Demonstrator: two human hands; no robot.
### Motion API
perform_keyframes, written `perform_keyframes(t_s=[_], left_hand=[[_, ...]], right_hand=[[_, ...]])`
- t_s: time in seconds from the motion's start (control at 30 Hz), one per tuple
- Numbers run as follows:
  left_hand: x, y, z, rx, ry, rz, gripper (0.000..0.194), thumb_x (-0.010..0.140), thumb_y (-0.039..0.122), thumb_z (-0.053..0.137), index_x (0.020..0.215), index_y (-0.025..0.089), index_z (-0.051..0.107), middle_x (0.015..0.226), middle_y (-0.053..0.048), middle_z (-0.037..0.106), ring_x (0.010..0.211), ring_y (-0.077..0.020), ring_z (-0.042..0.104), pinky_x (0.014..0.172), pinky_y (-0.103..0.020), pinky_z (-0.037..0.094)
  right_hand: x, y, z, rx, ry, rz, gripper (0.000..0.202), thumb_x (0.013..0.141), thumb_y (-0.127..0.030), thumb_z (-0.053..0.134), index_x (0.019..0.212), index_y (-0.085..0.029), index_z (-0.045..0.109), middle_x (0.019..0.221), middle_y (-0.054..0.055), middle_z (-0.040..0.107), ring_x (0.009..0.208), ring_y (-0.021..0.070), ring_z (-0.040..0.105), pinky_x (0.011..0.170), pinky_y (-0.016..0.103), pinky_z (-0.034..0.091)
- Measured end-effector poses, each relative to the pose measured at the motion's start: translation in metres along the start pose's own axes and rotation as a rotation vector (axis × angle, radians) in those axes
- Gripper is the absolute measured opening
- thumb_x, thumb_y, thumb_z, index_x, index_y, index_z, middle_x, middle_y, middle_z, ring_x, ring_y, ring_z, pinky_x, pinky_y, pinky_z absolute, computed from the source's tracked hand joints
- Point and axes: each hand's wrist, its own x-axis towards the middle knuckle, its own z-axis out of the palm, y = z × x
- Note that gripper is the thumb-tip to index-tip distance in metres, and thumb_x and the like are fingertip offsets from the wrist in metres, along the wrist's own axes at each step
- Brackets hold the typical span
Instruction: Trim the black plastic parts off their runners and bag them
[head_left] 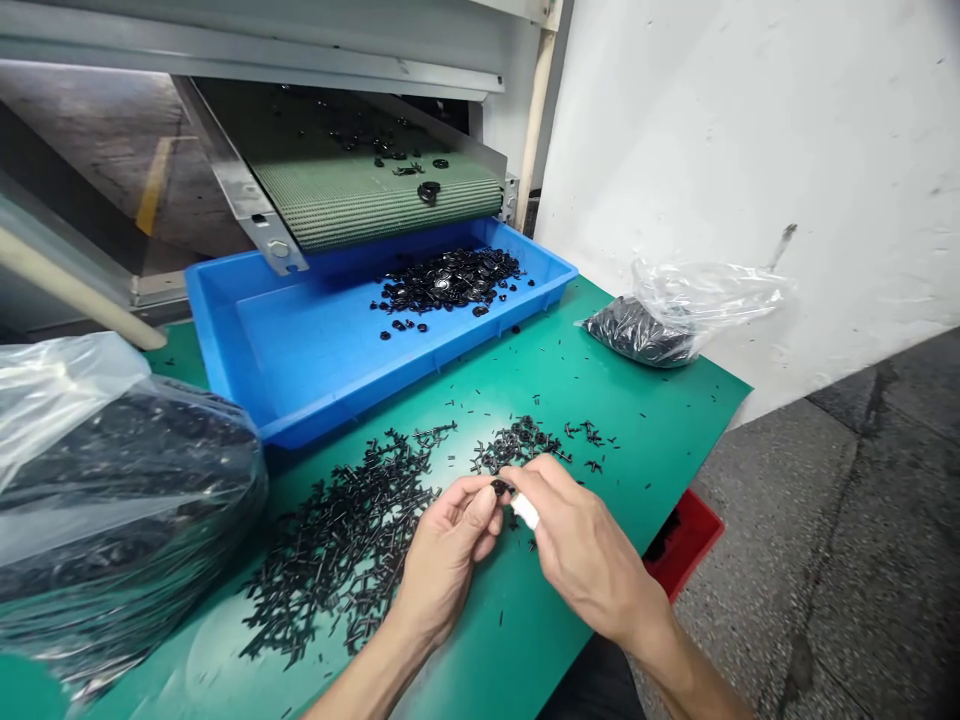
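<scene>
My left hand [450, 545] is closed, pinching a small dark plastic piece [500, 487] between thumb and fingertips. My right hand [581, 545] meets it from the other side, its fingertips closed on the same piece. Something white [525, 510] shows at the right thumb; whether it is a wrapping or a held item I cannot make out. Just beyond the hands lies a small heap of black plastic parts [521, 440]. A larger pile of branched black pieces [337, 540] spreads to the left of my left hand.
A blue tray [360, 395] holding round black parts stands under the end of a green conveyor belt [375, 200]. Bags of black parts lie at left [127, 500] and at back right [649, 330]. A red bin [694, 550] sits below the right edge of the green table [637, 420].
</scene>
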Motion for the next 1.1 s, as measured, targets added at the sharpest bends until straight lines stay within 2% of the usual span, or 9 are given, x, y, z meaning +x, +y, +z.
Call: perform_keyframes(t_s=[0.13,0.23,0.33,0.67,0.8,0.9,0.97,1.03,1.1], left_hand=[[0.000,-0.002,0.000,0.002,0.052,-0.019,0.027,0.080,0.037,0.072,0.099,0.018,0.069,0.069,0.000,0.056,0.056,-0.0089,0.037,0.049,-0.022,0.023],[-0.001,-0.004,-0.001,0.024,0.060,-0.022,0.030,0.080,0.038,0.072,0.103,0.019,0.069,0.065,0.003,0.052,0.056,-0.0082,0.035,0.050,-0.022,0.022],[-0.001,-0.005,-0.002,0.042,0.058,-0.011,0.030,0.080,0.039,0.071,0.102,0.019,0.069,0.063,0.004,0.049,0.054,-0.0078,0.032,0.050,-0.022,0.020],[-0.001,-0.010,-0.006,0.209,0.052,0.029,0.036,0.081,0.045,0.067,0.105,0.018,0.063,0.060,0.007,0.043,0.053,-0.0083,0.029,0.048,-0.023,0.020],[0.000,-0.009,-0.008,0.329,0.126,0.065,0.034,0.077,0.047,0.070,0.096,0.019,0.063,0.054,0.009,0.036,0.051,-0.0094,0.028,0.047,-0.023,0.021],[0.000,-0.005,-0.007,0.426,0.125,0.100,0.031,0.078,0.047,0.069,0.091,0.020,0.065,0.062,0.004,0.051,0.057,-0.0116,0.038,0.050,-0.023,0.028],[0.000,-0.005,-0.007,0.454,0.096,0.096,0.029,0.080,0.047,0.066,0.092,0.021,0.065,0.069,0.002,0.056,0.061,-0.0127,0.042,0.052,-0.023,0.031],[0.000,-0.006,-0.007,0.410,0.073,0.062,0.027,0.084,0.047,0.062,0.094,0.022,0.064,0.066,0.003,0.053,0.058,-0.0120,0.038,0.051,-0.023,0.030],[0.001,-0.007,-0.006,0.318,0.062,0.032,0.025,0.088,0.046,0.057,0.093,0.022,0.062,0.061,0.005,0.045,0.055,-0.0112,0.033,0.048,-0.023,0.026]], right_hand=[[-0.010,0.006,0.006,-0.193,0.098,0.008,0.039,0.091,-0.005,0.031,0.121,-0.014,0.055,0.093,0.009,0.064,0.086,0.0221,0.058,0.074,0.033,0.045],[-0.013,0.005,0.012,-0.272,0.061,0.017,0.033,0.091,-0.004,0.034,0.107,-0.016,0.060,0.084,0.007,0.064,0.077,0.0213,0.057,0.068,0.032,0.042],[-0.011,0.001,0.014,-0.341,0.030,0.012,0.029,0.090,-0.004,0.040,0.107,-0.018,0.059,0.082,0.005,0.063,0.076,0.0216,0.056,0.064,0.032,0.039],[-0.012,-0.004,0.026,-0.407,0.123,0.017,0.025,0.088,-0.004,0.044,0.104,-0.018,0.058,0.081,0.004,0.062,0.074,0.0199,0.056,0.063,0.031,0.035],[-0.009,-0.008,0.026,-0.304,0.051,0.113,0.022,0.089,-0.005,0.043,0.093,-0.020,0.057,0.078,0.002,0.062,0.070,0.0181,0.056,0.060,0.029,0.032],[-0.003,-0.001,0.016,-0.021,-0.119,0.179,0.022,0.086,-0.005,0.043,0.074,-0.021,0.053,0.064,-0.003,0.059,0.058,0.0123,0.052,0.056,0.024,0.030],[0.001,0.010,0.008,0.127,-0.182,0.201,0.024,0.082,-0.003,0.044,0.066,-0.021,0.049,0.057,-0.006,0.056,0.053,0.0092,0.049,0.055,0.021,0.031],[0.007,0.023,-0.001,0.112,-0.128,0.251,0.025,0.082,-0.002,0.041,0.067,-0.020,0.050,0.056,-0.007,0.055,0.051,0.0085,0.048,0.054,0.021,0.030],[0.014,0.036,-0.007,0.019,-0.028,0.304,0.025,0.085,-0.004,0.038,0.077,-0.020,0.056,0.062,-0.004,0.058,0.054,0.0097,0.049,0.054,0.022,0.029]])
